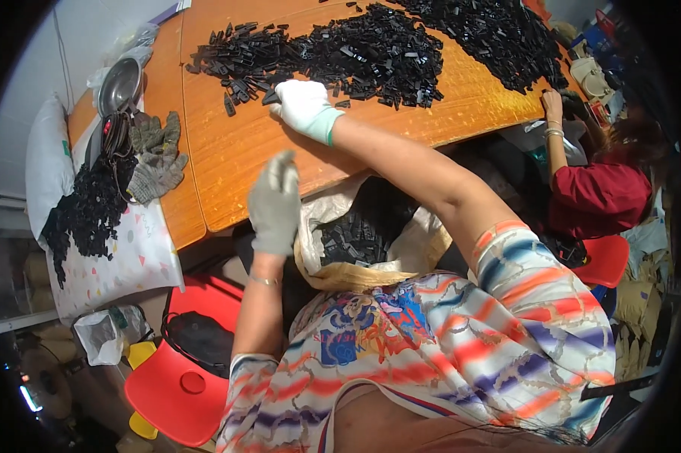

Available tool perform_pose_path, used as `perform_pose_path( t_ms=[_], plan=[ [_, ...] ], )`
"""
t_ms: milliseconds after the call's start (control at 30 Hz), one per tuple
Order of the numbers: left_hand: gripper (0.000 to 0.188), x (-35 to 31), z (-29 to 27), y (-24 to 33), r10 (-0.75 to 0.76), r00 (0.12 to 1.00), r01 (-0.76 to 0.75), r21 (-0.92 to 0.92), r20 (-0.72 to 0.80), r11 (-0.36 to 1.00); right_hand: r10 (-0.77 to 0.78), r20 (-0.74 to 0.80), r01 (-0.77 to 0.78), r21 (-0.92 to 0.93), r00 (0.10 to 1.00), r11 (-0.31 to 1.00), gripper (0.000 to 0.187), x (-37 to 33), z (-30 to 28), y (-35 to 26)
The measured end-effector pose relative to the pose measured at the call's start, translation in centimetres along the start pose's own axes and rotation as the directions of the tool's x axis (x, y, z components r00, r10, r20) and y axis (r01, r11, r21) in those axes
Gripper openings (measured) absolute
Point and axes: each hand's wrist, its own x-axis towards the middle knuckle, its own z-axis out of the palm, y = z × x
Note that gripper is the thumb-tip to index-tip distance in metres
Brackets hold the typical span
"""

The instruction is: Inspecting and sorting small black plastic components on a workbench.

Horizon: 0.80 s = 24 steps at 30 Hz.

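My right hand (pixel 304 107), in a white glove with a mint cuff, reaches over the orange wooden table (pixel 242 170). Its fingers are closed on a small black plastic piece (pixel 270 97), beside the near edge of a pile of similar black pieces (pixel 363 57). In a greyish glove, my left hand (pixel 274 208) is raised by the table's front edge. Its fingers point up, and I see nothing held in them. An open whitish woven sack (pixel 310 264) at my lap contains many black pieces (pixel 352 238).
Another black pile (pixel 491 38) covers the far right. A co-worker in a red top (pixel 601 196) rests a hand at the table edge. At left lie used work gloves (pixel 155 158), a metal bowl (pixel 120 84) and more black parts (pixel 91 208). A red chair (pixel 178 385) stands lower left.
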Motion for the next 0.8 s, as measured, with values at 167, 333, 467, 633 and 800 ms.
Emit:
perform_pose_path(
  t_ms=[167,333,467,633,800],
  plan=[
    [0.027,8.2,0.6,-1.5,-0.045,0.997,0.056,0.169,-0.064,0.984,-0.029,-0.085,0.022,-0.089,0.996,0.996,0.013,0.2,0.7,1.4],
    [0.027,13.3,2.3,-1.9,-0.042,0.997,0.019,0.356,0.057,0.934,-0.015,0.011,0.015,0.027,1.000,1.000,0.014,-1.7,-1.0,2.5],
    [0.023,13.9,3.0,-0.6,-0.080,0.984,0.001,0.448,0.159,0.894,-0.083,0.037,0.081,0.059,0.996,0.995,0.017,-3.3,-1.7,3.9],
    [0.020,13.2,2.6,-1.0,-0.039,0.983,-0.058,0.497,0.182,0.866,-0.041,0.123,0.032,0.071,0.992,0.997,0.018,-5.0,-2.2,3.9],
    [0.025,13.0,2.3,-2.0,0.098,0.982,-0.155,0.397,0.161,0.904,0.000,0.094,-0.019,0.208,0.996,0.978,0.020,-6.4,-3.5,4.5]
  ],
)
